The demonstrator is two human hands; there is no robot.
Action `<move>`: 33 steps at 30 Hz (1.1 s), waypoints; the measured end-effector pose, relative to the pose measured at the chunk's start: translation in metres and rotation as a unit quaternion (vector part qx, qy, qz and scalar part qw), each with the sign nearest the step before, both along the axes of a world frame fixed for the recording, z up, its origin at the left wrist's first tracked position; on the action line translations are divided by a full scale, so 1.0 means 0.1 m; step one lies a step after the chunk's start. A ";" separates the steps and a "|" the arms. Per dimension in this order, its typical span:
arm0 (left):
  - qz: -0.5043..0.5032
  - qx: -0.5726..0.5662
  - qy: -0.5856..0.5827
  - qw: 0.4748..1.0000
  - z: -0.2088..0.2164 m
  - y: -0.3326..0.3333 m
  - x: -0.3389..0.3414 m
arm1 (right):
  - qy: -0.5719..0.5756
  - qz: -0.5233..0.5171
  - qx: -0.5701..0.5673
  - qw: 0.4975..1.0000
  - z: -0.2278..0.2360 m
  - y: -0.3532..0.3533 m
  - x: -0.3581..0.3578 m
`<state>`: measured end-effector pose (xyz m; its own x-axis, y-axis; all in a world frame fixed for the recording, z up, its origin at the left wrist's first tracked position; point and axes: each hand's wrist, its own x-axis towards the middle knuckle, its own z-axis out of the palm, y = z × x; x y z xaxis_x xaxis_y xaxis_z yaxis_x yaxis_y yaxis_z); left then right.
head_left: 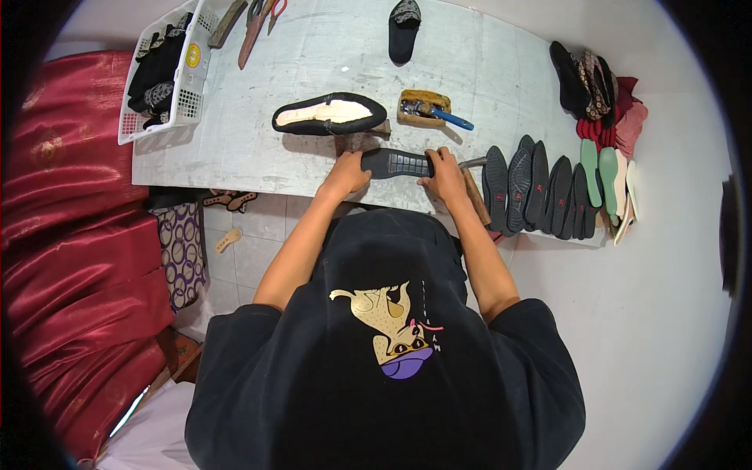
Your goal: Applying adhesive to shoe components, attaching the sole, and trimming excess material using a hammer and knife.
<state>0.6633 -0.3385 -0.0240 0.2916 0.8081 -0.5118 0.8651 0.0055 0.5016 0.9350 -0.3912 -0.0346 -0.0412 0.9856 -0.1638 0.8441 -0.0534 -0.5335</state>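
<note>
While red satin fabric (70, 235) fills the nine o'clock edge, a white plastic basket (192, 86) of dark shoe uppers sits at eleven o'clock on the grey worktable (313, 47), with scissors (254, 23) just beside it. Left hand (347, 174): fingers curled over the near end of a black ribbed sole (395, 163), gripping it at table's front edge, centre. Behind it, twelve o'clock: a black shoe with cream insole (329, 114) on a stand; a black slipper (404, 30) farther back. Right hand (445, 174): fingers closed on the sole's other end, a hammer (472, 176) just beside it. Wooden tray with blue-handled tool (427, 108) near. Three o'clock: row of black soles (533, 184), green insoles (599, 172), piled uppers (595, 78).
</note>
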 end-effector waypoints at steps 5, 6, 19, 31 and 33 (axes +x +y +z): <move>0.036 0.016 0.081 0.996 0.38 -0.04 0.23 | 0.070 -0.041 0.110 0.991 -0.16 0.06 0.28; 0.036 0.013 0.081 0.996 0.42 0.00 0.31 | 0.115 -0.082 0.146 0.979 -0.23 0.08 0.33; 0.100 0.285 -0.186 0.935 -0.35 0.78 1.07 | 0.300 -0.052 0.098 0.947 0.30 1.14 0.31; 0.144 0.106 -0.236 0.955 -0.37 0.79 0.98 | 0.232 -0.144 0.105 0.956 0.38 1.37 0.24; 0.149 0.118 -0.247 0.950 -0.35 0.77 0.97 | 0.208 -0.147 0.093 0.963 0.36 1.41 0.26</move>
